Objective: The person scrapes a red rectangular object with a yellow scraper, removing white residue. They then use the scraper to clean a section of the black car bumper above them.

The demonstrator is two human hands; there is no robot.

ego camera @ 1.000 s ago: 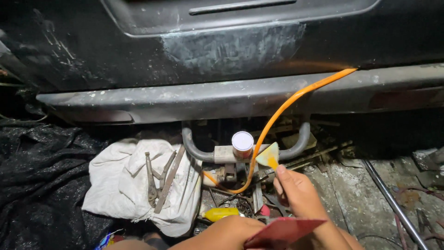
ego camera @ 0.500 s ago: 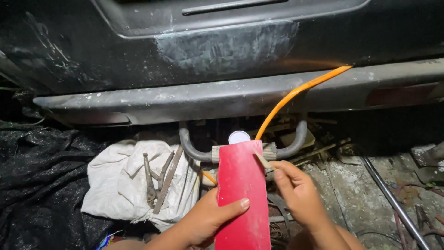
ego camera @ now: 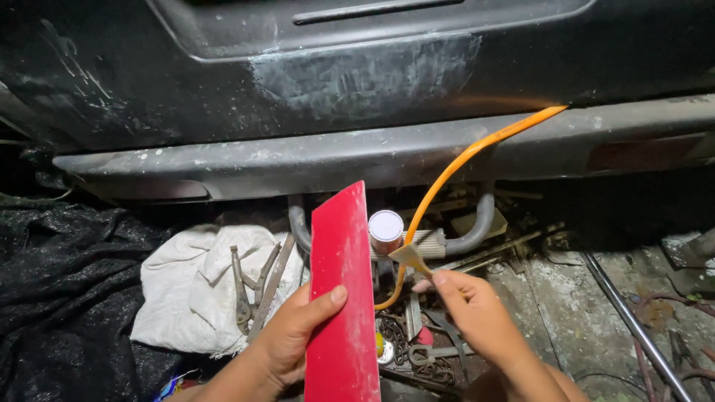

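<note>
My left hand [ego camera: 287, 336] grips a flat red board [ego camera: 342, 290] and holds it upright, thumb across its front. My right hand [ego camera: 477, 313] pinches a small yellowish putty scraper [ego camera: 411, 257], whose blade points up and left toward a small can with a white lid [ego camera: 386, 229]. The can stands just right of the board's top edge. An orange hose [ego camera: 454, 171] curves from the upper right down behind the scraper. A dark, scuffed car body and grey bumper [ego camera: 372, 152] fill the top of the view.
A white cloth [ego camera: 194, 286] with pliers and metal tools [ego camera: 253, 286] lies left of the board. Black sheeting [ego camera: 59, 298] covers the far left. Grey curved pipes [ego camera: 477, 223] sit under the bumper. Chain and scrap metal [ego camera: 417, 350] lie below my hands; a steel rod [ego camera: 633, 320] runs at right.
My left hand has brought the red board up from a flat position low in the view to upright beside the can. My right hand with the scraper has stayed near the can.
</note>
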